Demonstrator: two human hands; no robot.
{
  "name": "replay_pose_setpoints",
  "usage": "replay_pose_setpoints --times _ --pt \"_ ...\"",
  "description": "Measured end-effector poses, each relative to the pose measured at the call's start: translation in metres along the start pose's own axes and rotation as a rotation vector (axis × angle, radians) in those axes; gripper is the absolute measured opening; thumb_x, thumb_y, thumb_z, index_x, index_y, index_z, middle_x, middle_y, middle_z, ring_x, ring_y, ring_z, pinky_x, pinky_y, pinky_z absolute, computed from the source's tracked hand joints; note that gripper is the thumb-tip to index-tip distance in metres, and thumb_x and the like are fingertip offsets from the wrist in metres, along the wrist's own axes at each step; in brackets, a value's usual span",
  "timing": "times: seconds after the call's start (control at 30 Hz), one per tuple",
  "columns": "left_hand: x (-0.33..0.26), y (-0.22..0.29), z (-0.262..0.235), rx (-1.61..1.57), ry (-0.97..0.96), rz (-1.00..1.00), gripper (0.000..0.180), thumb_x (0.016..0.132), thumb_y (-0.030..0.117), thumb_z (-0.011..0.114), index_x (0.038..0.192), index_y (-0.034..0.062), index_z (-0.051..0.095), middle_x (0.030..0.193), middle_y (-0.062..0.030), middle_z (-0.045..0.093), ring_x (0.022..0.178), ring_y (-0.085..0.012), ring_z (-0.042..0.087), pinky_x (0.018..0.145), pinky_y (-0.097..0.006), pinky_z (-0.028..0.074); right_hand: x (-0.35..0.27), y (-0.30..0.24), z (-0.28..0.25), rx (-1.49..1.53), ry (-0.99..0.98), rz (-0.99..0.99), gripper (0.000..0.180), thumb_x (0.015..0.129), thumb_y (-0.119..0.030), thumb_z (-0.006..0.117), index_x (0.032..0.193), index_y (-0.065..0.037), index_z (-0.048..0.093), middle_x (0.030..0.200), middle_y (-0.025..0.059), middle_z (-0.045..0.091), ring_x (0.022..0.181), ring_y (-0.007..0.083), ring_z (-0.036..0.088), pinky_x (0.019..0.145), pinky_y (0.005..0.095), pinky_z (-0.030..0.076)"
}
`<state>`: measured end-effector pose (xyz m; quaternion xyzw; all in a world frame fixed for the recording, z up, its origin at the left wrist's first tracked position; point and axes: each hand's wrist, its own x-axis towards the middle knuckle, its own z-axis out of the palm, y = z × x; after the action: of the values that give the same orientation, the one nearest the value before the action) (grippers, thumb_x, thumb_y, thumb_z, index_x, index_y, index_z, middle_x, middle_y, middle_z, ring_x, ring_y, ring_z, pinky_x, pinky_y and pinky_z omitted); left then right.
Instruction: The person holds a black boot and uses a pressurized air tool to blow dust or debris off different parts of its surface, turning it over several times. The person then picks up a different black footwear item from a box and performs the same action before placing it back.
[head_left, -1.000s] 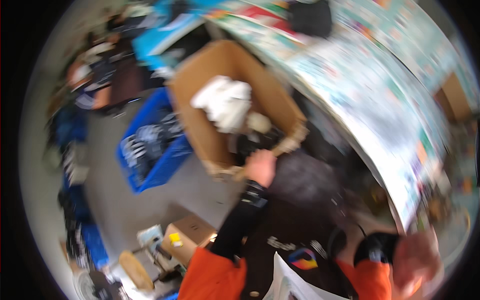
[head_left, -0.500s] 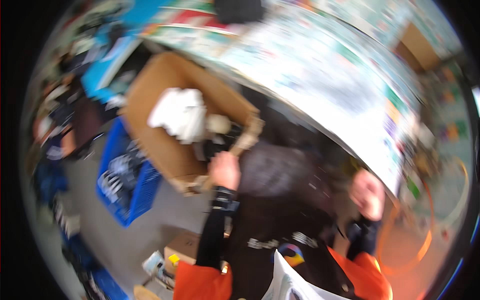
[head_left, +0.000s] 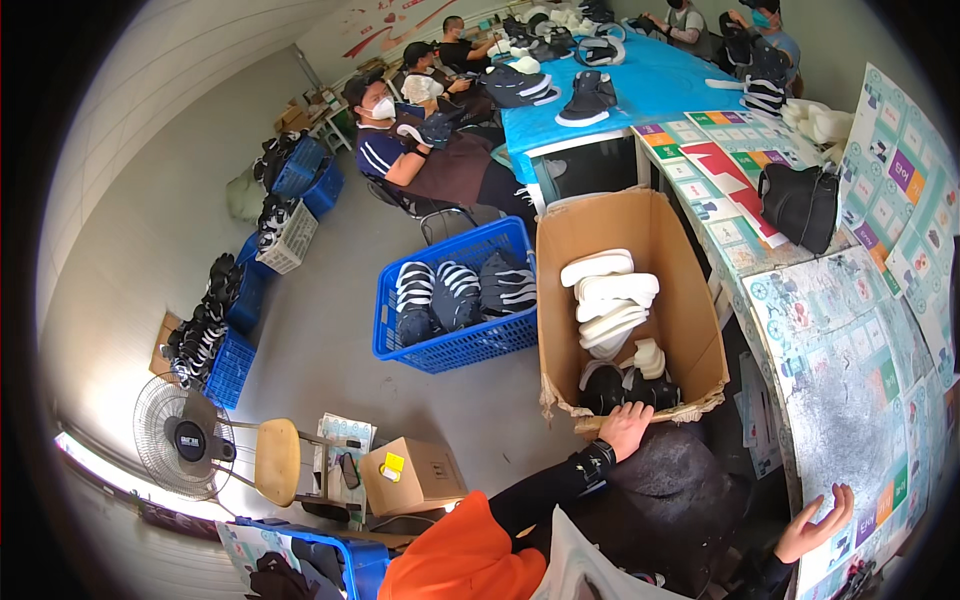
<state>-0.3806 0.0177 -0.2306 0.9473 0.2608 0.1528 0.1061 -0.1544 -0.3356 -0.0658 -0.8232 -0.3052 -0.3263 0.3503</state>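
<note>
My left hand is closed over the near rim of a large open cardboard box, its fingertips by the black shoes inside. Stacked in that box are white sole-shaped pieces, with several cream-coloured ones nearer me. Two dark shoe shapes lie at the near end, partly hidden by the rim. My right hand holds nothing; its fingers are spread beside the edge of the paper-covered worktable on my right.
Left of the box stands a blue basket of black shoes with white stripes. A small carton, a wooden-seated chair and a fan are further left. A black shoe upper lies on the worktable. Co-workers sit around a blue table.
My view has swung left and up, bringing the co-workers and far table into sight. My left hand stays at the box rim. The right hand, blurred before, now has its fingers spread.
</note>
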Motion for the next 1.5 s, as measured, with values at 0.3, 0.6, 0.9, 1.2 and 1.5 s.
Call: replay_pose_setpoints --times 0.3,0.6,0.9,1.2,1.5 --pt "-0.001 -0.004 -0.005 0.017 -0.009 -0.008 0.020 0.087 0.009 0.060 0.107 0.0076 0.060 0.100 -0.0093 0.060 0.100 -0.0292 0.063 0.084 -0.043 0.049 -0.007 0.003 0.022 -0.221 0.073 -0.047 0.018 0.100 -0.004 0.060 0.114 0.004 0.068 0.132 0.0204 0.059 0.123 0.0388 0.057 0.105 0.0497 0.046" --pt "-0.002 -0.002 -0.006 0.020 0.003 -0.013 0.019 0.087 0.009 0.061 0.107 0.0073 0.059 0.100 -0.0097 0.060 0.100 -0.0299 0.063 0.085 -0.043 0.049 -0.006 -0.001 0.021 -0.280 0.077 -0.078 0.018 0.098 -0.006 0.058 0.111 0.002 0.068 0.123 0.0203 0.063 0.118 0.0398 0.060 0.103 0.0526 0.045" --pt "-0.001 -0.002 -0.008 0.022 -0.005 -0.017 0.017 0.092 0.016 0.067 0.105 0.0075 0.059 0.100 -0.0096 0.061 0.098 -0.0299 0.062 0.084 -0.043 0.049 -0.004 0.000 0.021 -0.322 0.054 -0.085 0.018 0.099 -0.009 0.057 0.109 0.000 0.068 0.120 0.0194 0.065 0.116 0.0396 0.061 0.102 0.0526 0.046" --pt "-0.002 -0.003 -0.007 0.029 -0.006 -0.021 0.016 0.091 0.014 0.066 0.105 0.0075 0.059 0.099 -0.0094 0.060 0.096 -0.0296 0.062 0.083 -0.043 0.049 -0.003 -0.001 0.021 -0.325 0.034 -0.099 0.017 0.099 -0.010 0.057 0.108 0.000 0.068 0.118 0.0187 0.066 0.114 0.0386 0.062 0.101 0.0518 0.046" --pt "-0.001 -0.003 -0.008 0.028 0.018 -0.009 0.019 0.086 0.009 0.061 0.105 0.0068 0.060 0.098 -0.0095 0.060 0.098 -0.0294 0.062 0.082 -0.042 0.049 -0.004 0.000 0.023 -0.337 0.030 -0.096 0.017 0.100 -0.012 0.057 0.108 -0.001 0.069 0.118 0.0180 0.066 0.114 0.0378 0.062 0.100 0.0512 0.045"
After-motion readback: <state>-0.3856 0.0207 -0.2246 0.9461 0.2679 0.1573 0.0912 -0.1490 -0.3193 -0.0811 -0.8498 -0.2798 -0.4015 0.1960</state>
